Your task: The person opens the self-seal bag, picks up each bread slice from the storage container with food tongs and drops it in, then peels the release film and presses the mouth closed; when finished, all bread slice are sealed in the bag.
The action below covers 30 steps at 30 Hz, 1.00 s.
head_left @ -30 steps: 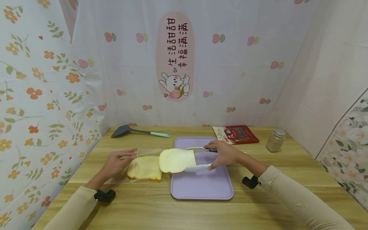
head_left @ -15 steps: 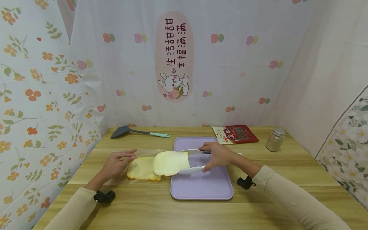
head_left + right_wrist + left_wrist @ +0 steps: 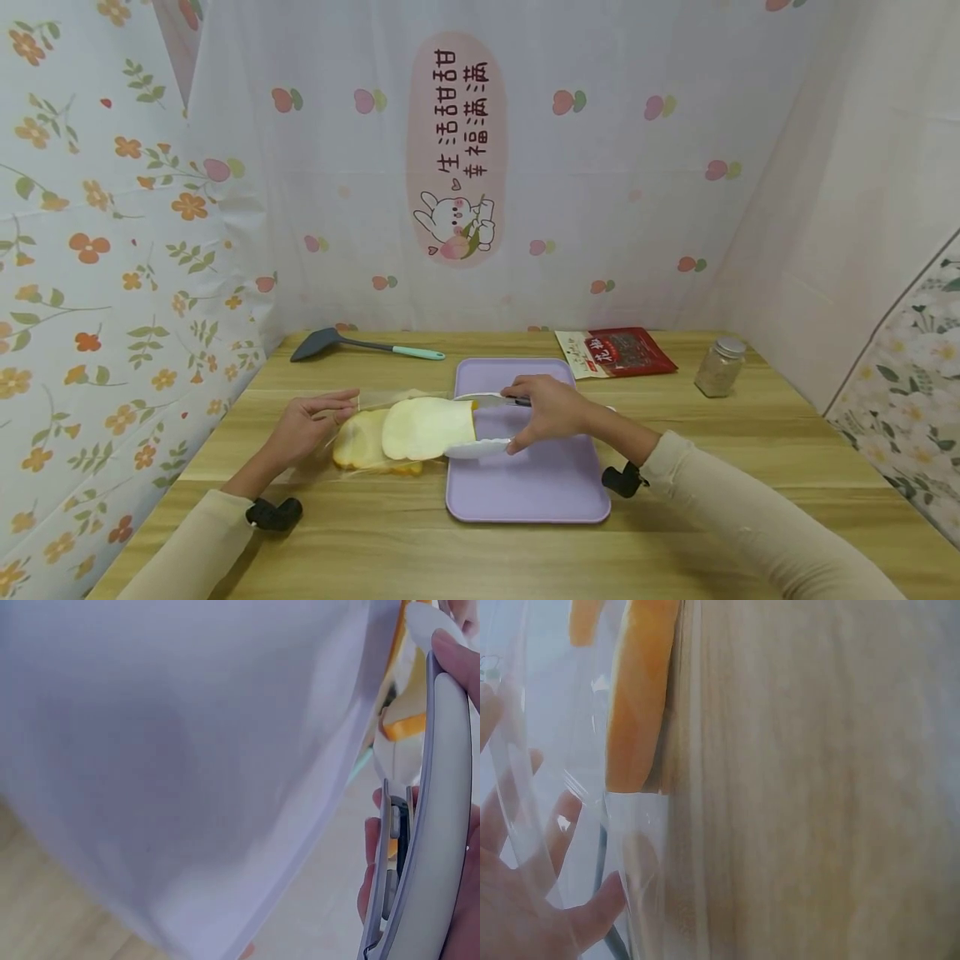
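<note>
My right hand (image 3: 551, 408) grips a pair of tongs (image 3: 442, 787) with pale curved arms. Between the arms is a slice of bread (image 3: 427, 427), above the left side of the lilac tray (image 3: 528, 500). It overlaps another slice (image 3: 360, 442), which lies in a clear plastic bag (image 3: 442, 392); whether the held slice is inside the film I cannot tell. At the bag's left end is my left hand (image 3: 315, 427), its fingers spread and touching the film. In the left wrist view, the clear film (image 3: 641, 847) crosses in front of the fingers, near an orange crust (image 3: 639, 697).
Behind lies a dark spatula (image 3: 318, 342) with a mint handle. A red and cream spice packet (image 3: 618, 351) sits at the back, right of centre. Farther right stands a glass jar (image 3: 720, 367) with a metal lid. A printed curtain hangs behind the wooden table (image 3: 360, 542).
My right hand has moved left with the tongs, carrying the slice from the tray over more of the bagged slice. The left hand has stayed in place.
</note>
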{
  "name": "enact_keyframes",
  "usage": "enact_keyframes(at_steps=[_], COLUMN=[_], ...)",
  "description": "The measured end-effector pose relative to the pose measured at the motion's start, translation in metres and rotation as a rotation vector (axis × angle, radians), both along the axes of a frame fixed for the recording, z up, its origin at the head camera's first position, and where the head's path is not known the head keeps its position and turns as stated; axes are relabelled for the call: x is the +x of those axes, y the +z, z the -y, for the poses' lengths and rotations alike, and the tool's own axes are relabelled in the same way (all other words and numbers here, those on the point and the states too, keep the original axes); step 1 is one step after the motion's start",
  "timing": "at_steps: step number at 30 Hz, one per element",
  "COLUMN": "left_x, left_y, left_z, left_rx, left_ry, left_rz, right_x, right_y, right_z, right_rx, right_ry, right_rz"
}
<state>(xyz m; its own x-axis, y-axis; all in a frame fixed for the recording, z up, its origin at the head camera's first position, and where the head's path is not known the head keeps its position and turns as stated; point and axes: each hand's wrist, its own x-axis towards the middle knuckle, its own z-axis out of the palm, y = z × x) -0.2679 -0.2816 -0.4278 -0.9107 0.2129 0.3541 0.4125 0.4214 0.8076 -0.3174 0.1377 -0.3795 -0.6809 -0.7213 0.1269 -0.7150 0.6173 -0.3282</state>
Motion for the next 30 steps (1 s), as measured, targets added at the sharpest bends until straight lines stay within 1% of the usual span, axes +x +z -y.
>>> enact_keyframes(at_steps=[9,15,22,30], left_x=[0.000,0.000,0.001,0.000], left_y=[-0.001,-0.001,0.000,0.000], left_z=[0.000,0.001,0.000,0.000], left_rx=[-0.002,0.000,-0.002,0.011], left_ry=[-0.004,-0.004,0.006,0.006], left_rz=[-0.007,-0.006,0.002,0.002], right_x=[0.002,0.000,-0.001,0.001], right_y=[-0.001,-0.003,-0.004,-0.002], right_z=[0.015,0.026,0.039,0.051], right_rx=[0.018,0.004,0.040,0.026], right_ry=[-0.032,-0.022,-0.036,-0.018], right_rz=[0.021,0.027,0.025,0.049])
